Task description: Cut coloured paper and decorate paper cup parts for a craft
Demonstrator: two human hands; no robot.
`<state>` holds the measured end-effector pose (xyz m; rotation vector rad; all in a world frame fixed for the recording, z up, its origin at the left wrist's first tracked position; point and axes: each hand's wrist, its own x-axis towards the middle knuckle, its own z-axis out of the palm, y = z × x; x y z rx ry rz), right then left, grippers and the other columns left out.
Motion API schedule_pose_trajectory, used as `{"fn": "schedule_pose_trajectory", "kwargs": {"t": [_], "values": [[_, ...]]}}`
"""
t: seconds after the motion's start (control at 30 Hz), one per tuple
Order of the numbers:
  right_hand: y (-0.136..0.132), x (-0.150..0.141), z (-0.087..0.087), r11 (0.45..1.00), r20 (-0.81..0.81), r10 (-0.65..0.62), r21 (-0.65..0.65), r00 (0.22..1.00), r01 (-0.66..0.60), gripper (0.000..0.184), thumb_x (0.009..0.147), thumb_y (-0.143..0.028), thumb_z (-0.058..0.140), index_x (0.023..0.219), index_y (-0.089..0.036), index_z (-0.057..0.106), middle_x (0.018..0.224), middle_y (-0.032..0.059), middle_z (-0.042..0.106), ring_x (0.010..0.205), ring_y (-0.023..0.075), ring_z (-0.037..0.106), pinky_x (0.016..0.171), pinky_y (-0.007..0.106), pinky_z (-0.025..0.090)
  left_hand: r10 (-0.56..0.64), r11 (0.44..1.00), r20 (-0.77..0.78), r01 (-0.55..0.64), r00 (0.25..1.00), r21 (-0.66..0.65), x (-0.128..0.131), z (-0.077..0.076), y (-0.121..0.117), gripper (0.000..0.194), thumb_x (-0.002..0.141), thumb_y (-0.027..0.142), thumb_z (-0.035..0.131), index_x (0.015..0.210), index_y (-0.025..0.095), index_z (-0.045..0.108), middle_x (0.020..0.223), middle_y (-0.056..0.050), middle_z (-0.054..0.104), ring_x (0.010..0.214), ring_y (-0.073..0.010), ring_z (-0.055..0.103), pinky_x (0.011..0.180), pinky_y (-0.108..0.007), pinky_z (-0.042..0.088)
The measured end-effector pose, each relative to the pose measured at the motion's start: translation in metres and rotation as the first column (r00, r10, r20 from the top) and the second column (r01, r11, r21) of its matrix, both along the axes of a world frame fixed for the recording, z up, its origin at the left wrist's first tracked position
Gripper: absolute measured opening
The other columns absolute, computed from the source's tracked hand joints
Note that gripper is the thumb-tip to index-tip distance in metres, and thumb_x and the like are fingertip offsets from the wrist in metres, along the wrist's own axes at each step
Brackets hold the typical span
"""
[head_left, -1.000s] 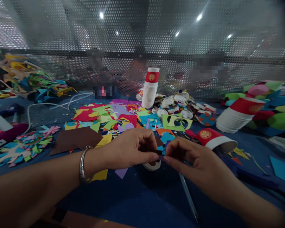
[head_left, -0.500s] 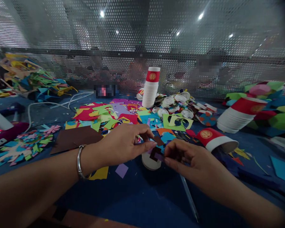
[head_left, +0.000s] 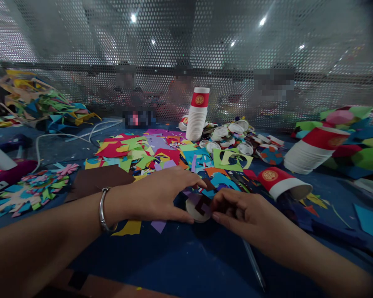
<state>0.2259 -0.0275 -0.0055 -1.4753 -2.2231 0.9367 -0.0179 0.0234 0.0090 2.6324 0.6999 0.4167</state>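
A small round whitish disc (head_left: 195,213), like a paper cup's base, sits on the blue table between my hands. Angular dark brown paper pieces (head_left: 202,203) and a bit of purple paper lie over its top. My left hand (head_left: 163,194), a silver bangle at its wrist, is spread around the disc's left side. Its thumb tip is at the near rim and its fingers arch over the far side. At the right edge, my right hand (head_left: 239,211) pinches the end of the brown and purple paper; its curled fingers hide part of it. A clear pen (head_left: 254,267) lies below that hand.
Coloured paper scraps (head_left: 136,151) cover the table beyond my hands. A cup stack (head_left: 196,118) stands behind, another stack (head_left: 313,151) leans right, and a cup (head_left: 281,184) lies tipped. Brown card (head_left: 99,182) and a purple device (head_left: 12,178) are left. A perforated metal screen (head_left: 186,54) rises behind.
My left hand has opened from near-pinched, its thumb moving down to the disc's near rim. My right hand has shifted slightly left, and the paper now lies lower over the disc. The pen has slid slightly right.
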Motion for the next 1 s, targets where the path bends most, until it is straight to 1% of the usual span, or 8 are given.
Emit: {"fn": "schedule_pose_trajectory", "kwargs": {"t": [0.07, 0.2, 0.3, 0.4, 0.57, 0.7, 0.83, 1.0], "values": [[-0.0006, -0.0009, 0.0004, 1.000, 0.011, -0.004, -0.002, 1.000, 0.004, 0.007, 0.091, -0.026, 0.060, 0.093, -0.025, 0.066, 0.067, -0.0044, 0.057, 0.058, 0.0117, 0.048, 0.051, 0.025, 0.035, -0.022, 1.000, -0.008, 0.022, 1.000, -0.003, 0.0016, -0.0023, 0.0007, 0.063, 0.078, 0.039, 0.081, 0.133, 0.025, 0.054, 0.126, -0.006, 0.066, 0.113, -0.0265, 0.060, 0.094, -0.040, 0.046], [-0.0014, -0.0019, 0.0009, 1.000, 0.053, -0.004, 0.007, 0.999, 0.004, 0.007, 0.088, -0.026, 0.063, 0.094, -0.024, 0.066, 0.068, -0.0040, 0.057, 0.058, 0.0124, 0.051, 0.051, 0.025, 0.036, -0.035, 0.999, -0.001, 0.035, 0.999, -0.013, 0.0050, -0.0068, 0.0019, 0.066, 0.080, 0.038, 0.078, 0.138, 0.025, 0.050, 0.129, -0.007, 0.063, 0.115, -0.0287, 0.058, 0.094, -0.042, 0.047], [-0.0015, -0.0005, -0.0002, 0.999, 0.072, 0.008, 0.050, 0.997, -0.011, 0.010, 0.087, -0.023, 0.063, 0.097, -0.025, 0.065, 0.072, -0.0038, 0.061, 0.061, 0.0129, 0.054, 0.053, 0.025, 0.040, -0.027, 1.000, 0.030, 0.027, 0.999, 0.002, 0.0061, -0.0077, 0.0015, 0.067, 0.080, 0.035, 0.076, 0.139, 0.024, 0.048, 0.131, -0.009, 0.061, 0.118, -0.0299, 0.056, 0.097, -0.043, 0.046], [-0.0020, 0.0011, -0.0014, 0.993, 0.090, 0.011, 0.114, 0.996, -0.021, 0.013, 0.087, -0.020, 0.061, 0.098, -0.026, 0.064, 0.074, -0.0035, 0.063, 0.063, 0.0138, 0.058, 0.056, 0.026, 0.042, -0.032, 0.999, 0.066, 0.031, 0.997, 0.008, 0.0061, -0.0074, 0.0010, 0.064, 0.080, 0.032, 0.075, 0.138, 0.024, 0.048, 0.132, -0.009, 0.060, 0.120, -0.0292, 0.055, 0.099, -0.042, 0.045], [-0.0038, 0.0019, -0.0020, 0.979, 0.106, 0.029, 0.196, 0.994, -0.049, 0.010, 0.089, -0.020, 0.058, 0.095, -0.025, 0.063, 0.077, -0.0025, 0.065, 0.065, 0.0145, 0.060, 0.056, 0.027, 0.043, -0.050, 0.999, 0.078, 0.049, 0.996, 0.003, 0.0061, -0.0064, 0.0011, 0.056, 0.081, 0.031, 0.074, 0.132, 0.026, 0.052, 0.128, -0.007, 0.062, 0.118, -0.0264, 0.056, 0.101, -0.040, 0.043], [-0.0042, 0.0011, -0.0007, 0.970, 0.132, 0.039, 0.232, 0.990, -0.069, 0.007, 0.090, -0.021, 0.057, 0.093, -0.024, 0.062, 0.079, -0.0011, 0.066, 0.066, 0.0156, 0.060, 0.056, 0.028, 0.044, -0.051, 0.998, 0.058, 0.049, 0.997, 0.030, 0.0078, -0.0030, -0.0004, 0.045, 0.081, 0.026, 0.074, 0.123, 0.025, 0.057, 0.117, -0.005, 0.065, 0.111, -0.0236, 0.058, 0.097, -0.037, 0.044], [-0.0032, -0.0008, 0.0019, 0.970, 0.138, 0.044, 0.232, 0.989, -0.075, 0.007, 0.091, -0.021, 0.057, 0.094, -0.024, 0.062, 0.080, -0.0006, 0.067, 0.067, 0.0162, 0.062, 0.056, 0.028, 0.044, -0.063, 0.996, 0.046, 0.060, 0.997, 0.062, 0.0091, -0.0021, -0.0004, 0.034, 0.081, 0.023, 0.072, 0.113, 0.025, 0.062, 0.108, -0.004, 0.066, 0.104, -0.0227, 0.058, 0.093, -0.037, 0.045], [-0.0028, -0.0001, 0.0018, 0.971, 0.145, 0.040, 0.226, 0.989, -0.072, 0.004, 0.091, -0.021, 0.058, 0.093, -0.024, 0.060, 0.080, -0.0009, 0.068, 0.066, 0.0159, 0.062, 0.056, 0.028, 0.044, -0.055, 0.996, 0.007, 0.054, 0.998, 0.070, 0.0090, -0.0048, 0.0012, 0.032, 0.081, 0.023, 0.071, 0.111, 0.023, 0.065, 0.107, -0.006, 0.065, 0.102, -0.0240, 0.057, 0.090, -0.037, 0.045]]}}
